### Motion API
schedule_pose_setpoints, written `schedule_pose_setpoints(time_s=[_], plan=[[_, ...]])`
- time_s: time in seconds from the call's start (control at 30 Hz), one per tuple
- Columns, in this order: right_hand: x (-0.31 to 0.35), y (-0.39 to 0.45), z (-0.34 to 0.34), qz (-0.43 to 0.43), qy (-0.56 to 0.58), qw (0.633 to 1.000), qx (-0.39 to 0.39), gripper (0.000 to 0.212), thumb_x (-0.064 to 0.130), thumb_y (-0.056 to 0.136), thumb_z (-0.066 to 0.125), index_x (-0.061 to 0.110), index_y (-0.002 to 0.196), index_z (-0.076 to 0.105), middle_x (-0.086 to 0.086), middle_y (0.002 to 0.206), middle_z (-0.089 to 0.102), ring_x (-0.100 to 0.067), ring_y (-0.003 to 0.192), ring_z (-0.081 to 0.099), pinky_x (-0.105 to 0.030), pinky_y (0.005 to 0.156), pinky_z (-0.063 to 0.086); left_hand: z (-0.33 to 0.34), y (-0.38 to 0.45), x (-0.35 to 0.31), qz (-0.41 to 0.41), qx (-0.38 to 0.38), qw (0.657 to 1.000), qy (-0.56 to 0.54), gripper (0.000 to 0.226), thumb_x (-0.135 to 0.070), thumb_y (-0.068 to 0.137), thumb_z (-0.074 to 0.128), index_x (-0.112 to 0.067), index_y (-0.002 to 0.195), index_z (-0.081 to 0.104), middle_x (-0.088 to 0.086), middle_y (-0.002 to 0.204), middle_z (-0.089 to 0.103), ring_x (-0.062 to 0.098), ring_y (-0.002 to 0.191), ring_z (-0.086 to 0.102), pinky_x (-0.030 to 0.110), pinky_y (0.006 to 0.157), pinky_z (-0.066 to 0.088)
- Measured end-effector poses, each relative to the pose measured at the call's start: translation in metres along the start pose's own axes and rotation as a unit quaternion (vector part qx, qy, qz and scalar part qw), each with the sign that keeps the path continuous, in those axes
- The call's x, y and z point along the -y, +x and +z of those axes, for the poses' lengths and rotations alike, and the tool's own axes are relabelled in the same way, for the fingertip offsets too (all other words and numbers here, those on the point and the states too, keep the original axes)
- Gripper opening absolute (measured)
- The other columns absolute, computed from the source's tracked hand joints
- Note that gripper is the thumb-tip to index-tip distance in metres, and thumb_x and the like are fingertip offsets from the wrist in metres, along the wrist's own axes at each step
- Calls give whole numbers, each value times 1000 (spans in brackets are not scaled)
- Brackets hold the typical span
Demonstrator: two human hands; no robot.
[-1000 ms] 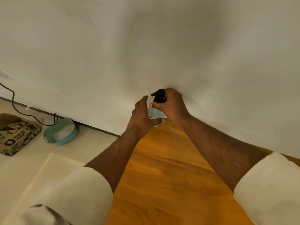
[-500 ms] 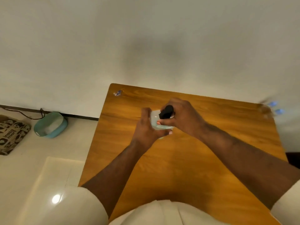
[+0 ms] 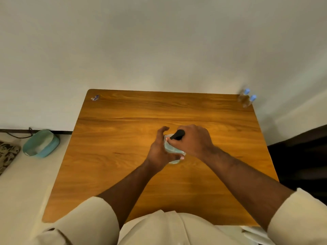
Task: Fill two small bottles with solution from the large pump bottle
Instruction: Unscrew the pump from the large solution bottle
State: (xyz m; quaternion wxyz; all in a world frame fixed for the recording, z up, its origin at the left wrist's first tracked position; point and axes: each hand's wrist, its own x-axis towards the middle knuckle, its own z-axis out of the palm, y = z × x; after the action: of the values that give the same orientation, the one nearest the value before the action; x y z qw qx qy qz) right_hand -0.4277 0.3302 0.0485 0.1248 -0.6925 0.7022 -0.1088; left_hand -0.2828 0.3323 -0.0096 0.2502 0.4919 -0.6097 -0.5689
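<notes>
Pump bottle (image 3: pixel 172 150) sits near the middle of the wooden table (image 3: pixel 123 174), pale and see-through with a bluish tint, mostly covered by both hands. Starting on the left, the left hand (image 3: pixel 160 152) comes in from below with its forearm angled up and to the right, cream sleeve rolled back near the elbow. It cups the bottle's left side, the thumb wrapped round the near side and the upper fingers curled loosely, slightly off the bottle. Moving right, the right hand (image 3: pixel 192 141) arches over the top, knuckles up, fingers closed round the black pump head (image 3: pixel 177 134), whose nozzle pokes out to the left between the two hands. That forearm runs down to the lower right into another rolled cream sleeve.

Now the surroundings, left to right. On the pale floor at the far left lies a patterned black-and-white bag (image 3: pixel 8 154), then a teal bowl-like container (image 3: pixel 41 143) against the wall, a dark cable (image 3: pixel 16 134) running behind it. On the table's far left corner sits a small blue-and-white item (image 3: pixel 95 97), too small to identify. Across at the far right corner stand two small bottles (image 3: pixel 246 98) with blue caps, clear, touching or nearly so, well apart from the hands. A plain white wall (image 3: pixel 159 41) fills the background.
</notes>
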Motion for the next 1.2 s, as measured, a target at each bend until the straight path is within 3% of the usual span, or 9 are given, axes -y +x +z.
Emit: schedule_pose_setpoints(time_s=[0.07, 0.13, 0.23, 0.37, 0.53, 0.8, 1.0, 1.13, 1.2], plan=[[-5, 0, 1, 3, -31, 999, 7, 41, 62, 76, 53, 23, 73, 68, 7, 63, 64, -14, 59, 59, -23, 51, 38, 8, 4, 2, -7, -7, 1000, 8, 102, -13, 57, 94, -26, 140, 36, -16, 114, 60, 4, 103, 62, 16, 79, 54], [-9, -1, 4, -7, -52, 999, 1, 42, 60, 77, 52, 21, 72, 68, 5, 62, 64, -17, 59, 59, -24, 49, 33, 10, 8, 6, -16, -12, 1000, 15, 98, -19, 52, 95, -25, 136, 46, -10, 122, 61, 13, 113, 61, 35, 91, 56], [-13, 2, 11, -35, -52, 997, -36, 42, 57, 78, 53, 19, 64, 66, 1, 58, 64, -20, 54, 59, -23, 48, 32, 3, 15, 7, -32, -5, 999, 11, 94, -20, 48, 95, -26, 131, 51, -6, 122, 64, 17, 111, 63, 47, 91, 56], [-23, 9, 22, -137, -21, 985, -98, 45, 54, 75, 50, 18, 49, 57, 2, 44, 57, -18, 39, 52, -20, 41, 26, -5, 20, 8, -16, 28, 999, 35, 87, -20, 50, 95, -22, 126, 52, -5, 122, 62, 15, 110, 62, 37, 83, 59], [-31, 19, 26, -219, -17, 973, -71, 49, 58, 76, 49, 16, 55, 63, 1, 50, 61, -17, 42, 52, -24, 40, 34, -1, 20, 20, -6, 24, 999, 24, 87, -6, 55, 93, -20, 128, 47, -5, 120, 61, 7, 105, 61, 9, 65, 51], [-31, 24, 18, -273, -13, 962, 23, 44, 59, 76, 46, 20, 62, 61, 2, 57, 64, -19, 49, 56, -23, 47, 33, -3, 19, 34, 25, 26, 998, 47, 82, -23, 56, 94, -35, 121, 45, -11, 115, 64, 6, 105, 65, 34, 83, 59], [-23, 45, -3, -316, -128, 909, 240, 34, 59, 83, 54, 27, 94, 56, 7, 90, 64, -15, 80, 60, -34, 72, 51, -9, 23, 31, 3, 66, 997, 38, 73, -25, 55, 93, -54, 101, 44, -12, 110, 65, 13, 104, 66, 45, 82, 59], [-27, 41, -10, -296, -59, 927, 224, 34, 53, 83, 61, 24, 99, 55, 11, 91, 55, -4, 80, 50, -23, 71, 43, -11, 25, 28, 12, 73, 997, 20, 75, -21, 59, 92, -52, 106, 43, -13, 112, 63, 10, 106, 64, 39, 82, 60], [-32, 20, -4, -197, 30, 964, 178, 37, 46, 78, 71, 22, 100, 53, 12, 91, 48, 1, 77, 45, -17, 66, 38, -10, 25, 30, 12, 73, 997, 26, 74, -22, 58, 92, -51, 107, 44, -12, 112, 63, 13, 106, 64, 39, 83, 60]])
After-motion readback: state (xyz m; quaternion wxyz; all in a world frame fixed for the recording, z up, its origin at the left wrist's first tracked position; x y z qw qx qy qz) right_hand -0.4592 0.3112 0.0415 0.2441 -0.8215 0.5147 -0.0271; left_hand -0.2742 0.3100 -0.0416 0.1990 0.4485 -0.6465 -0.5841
